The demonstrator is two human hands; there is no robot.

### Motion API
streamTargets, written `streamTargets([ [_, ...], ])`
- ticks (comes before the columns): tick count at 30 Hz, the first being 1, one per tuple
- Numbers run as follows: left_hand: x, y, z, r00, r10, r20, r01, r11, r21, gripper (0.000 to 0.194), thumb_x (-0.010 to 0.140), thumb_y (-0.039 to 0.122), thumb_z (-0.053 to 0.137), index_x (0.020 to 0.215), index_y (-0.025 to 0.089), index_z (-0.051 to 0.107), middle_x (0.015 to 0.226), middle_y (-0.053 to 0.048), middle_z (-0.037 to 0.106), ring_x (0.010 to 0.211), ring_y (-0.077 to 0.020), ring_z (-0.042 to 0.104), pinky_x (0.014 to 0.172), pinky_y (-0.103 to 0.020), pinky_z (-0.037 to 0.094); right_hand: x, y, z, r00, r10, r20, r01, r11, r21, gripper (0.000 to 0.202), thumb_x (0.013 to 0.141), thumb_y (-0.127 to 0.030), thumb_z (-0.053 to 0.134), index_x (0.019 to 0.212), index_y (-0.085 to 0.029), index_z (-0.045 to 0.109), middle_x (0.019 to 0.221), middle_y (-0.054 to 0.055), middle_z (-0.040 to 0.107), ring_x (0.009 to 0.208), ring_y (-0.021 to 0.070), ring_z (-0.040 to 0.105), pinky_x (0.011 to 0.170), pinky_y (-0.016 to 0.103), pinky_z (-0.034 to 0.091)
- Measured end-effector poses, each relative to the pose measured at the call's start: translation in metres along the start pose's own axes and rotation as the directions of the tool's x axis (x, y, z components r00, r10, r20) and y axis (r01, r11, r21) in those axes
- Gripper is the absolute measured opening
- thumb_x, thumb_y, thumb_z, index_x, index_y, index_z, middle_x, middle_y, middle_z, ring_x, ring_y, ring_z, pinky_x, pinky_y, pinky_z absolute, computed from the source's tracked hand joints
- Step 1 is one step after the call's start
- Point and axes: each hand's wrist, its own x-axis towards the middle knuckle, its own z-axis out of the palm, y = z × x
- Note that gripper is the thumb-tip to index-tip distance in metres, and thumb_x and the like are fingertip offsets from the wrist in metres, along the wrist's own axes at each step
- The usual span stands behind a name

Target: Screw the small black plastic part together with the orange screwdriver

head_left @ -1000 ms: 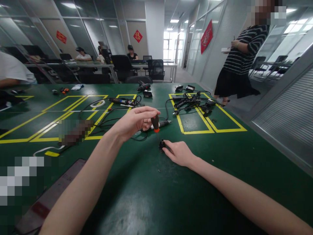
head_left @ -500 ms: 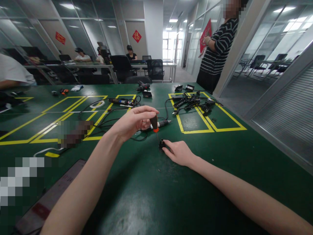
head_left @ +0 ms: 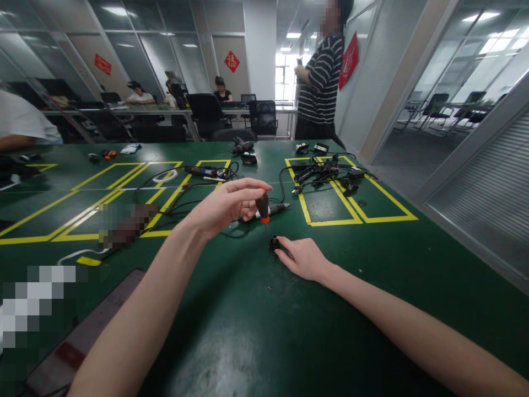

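My left hand [head_left: 237,201] is closed on the handle of a screwdriver [head_left: 262,208], dark with orange ends. The screwdriver stands nearly upright, its thin shaft pointing down at a small round black part [head_left: 273,246] on the table. Whether the tip touches the part, I cannot tell. My right hand [head_left: 303,258] pinches that black part from the right, thumb and fingertips against it, and keeps it on the table top. Behind my left fingers lies a pen-shaped electric tool [head_left: 279,209] with a cable. A tiny loose piece [head_left: 270,288], perhaps a screw, lies nearer to me.
Black cables and plugs [head_left: 322,171] are heaped at the right, inside yellow tape outlines on the green table [head_left: 397,286]. A power drill [head_left: 242,145] lies at the far edge. A phone [head_left: 86,331] rests at the lower left. A person in a striped shirt [head_left: 318,82] stands beyond the table.
Both my hands stay in nearly the same place, with the screwdriver handle shifted very slightly. The standing person has moved to the left.
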Motion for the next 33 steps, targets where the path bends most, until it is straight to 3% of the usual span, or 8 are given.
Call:
streamTargets([
  [6,0.0024,-0.0011,-0.0018,0.999,-0.006,0.054,0.008,0.999,-0.041,0.023,0.081,0.029,0.076,0.098,0.013,0.075,0.109,-0.013,0.076,0.064,-0.0126,0.065,0.058,-0.024,0.055,0.0004,0.0006,0.0006,1.0,-0.003,-0.004,0.003,1.0,0.001,0.039,0.107,-0.038,0.043,0.137,-0.016,0.057,0.099,0.01,0.081,0.085,0.0242,0.078,0.066,0.029,0.043],
  [10,0.0036,-0.0023,-0.0023,0.999,-0.022,0.044,0.025,0.997,-0.069,0.023,0.079,0.025,0.078,0.099,0.016,0.073,0.095,-0.009,0.076,0.059,-0.0111,0.063,0.055,-0.022,0.052,0.0007,0.0001,0.0009,1.0,0.009,0.004,-0.008,1.0,-0.005,0.04,0.107,-0.037,0.044,0.138,-0.016,0.057,0.101,0.01,0.081,0.085,0.0239,0.078,0.068,0.028,0.044],
  [15,0.0016,-0.0016,-0.001,1.0,-0.017,0.003,0.018,0.999,-0.04,0.03,0.076,0.024,0.083,0.104,0.017,0.076,0.075,0.0,0.067,0.053,-0.0057,0.053,0.049,-0.016,0.044,0.0005,-0.0008,-0.0004,1.0,0.012,0.014,-0.012,1.0,0.002,0.04,0.107,-0.037,0.045,0.138,-0.016,0.057,0.102,0.011,0.081,0.087,0.0232,0.078,0.069,0.027,0.045],
  [21,0.0021,0.0003,0.0001,0.999,-0.006,0.033,0.008,0.998,-0.069,0.024,0.082,0.033,0.076,0.096,0.014,0.072,0.106,-0.012,0.076,0.06,-0.011,0.062,0.055,-0.023,0.054,0.0005,-0.0001,-0.0001,1.0,0.001,0.006,-0.002,1.0,0.005,0.04,0.107,-0.038,0.045,0.138,-0.016,0.057,0.101,0.011,0.081,0.085,0.0232,0.078,0.068,0.028,0.046],
  [27,0.0008,0.0011,0.0017,0.999,-0.042,-0.025,0.041,0.998,-0.053,0.027,0.076,0.026,0.081,0.101,0.018,0.074,0.086,-0.004,0.072,0.051,-0.005,0.05,0.044,-0.016,0.036,0.0001,0.0007,0.0007,1.0,-0.003,0.008,0.003,1.0,0.0,0.04,0.107,-0.038,0.044,0.138,-0.016,0.057,0.098,0.01,0.081,0.084,0.0231,0.078,0.067,0.028,0.045],
  [30,-0.0001,0.0012,0.0021,0.998,-0.034,-0.054,0.033,0.999,-0.025,0.028,0.073,0.027,0.084,0.097,0.016,0.077,0.078,-0.002,0.068,0.052,-0.0049,0.048,0.045,-0.016,0.035,-0.0001,0.0008,0.0007,1.0,-0.006,0.0,0.006,1.0,0.001,0.04,0.107,-0.037,0.044,0.138,-0.015,0.057,0.098,0.01,0.081,0.084,0.0233,0.078,0.067,0.028,0.045],
  [33,0.0005,0.001,0.0024,1.0,-0.021,-0.01,0.021,0.999,-0.043,0.027,0.074,0.032,0.082,0.093,0.014,0.076,0.09,-0.007,0.074,0.055,-0.0069,0.052,0.045,-0.018,0.038,-0.0001,0.0007,0.0005,1.0,-0.009,-0.016,0.009,1.0,0.007,0.039,0.107,-0.037,0.044,0.137,-0.016,0.057,0.098,0.009,0.081,0.084,0.0235,0.078,0.066,0.028,0.044],
])
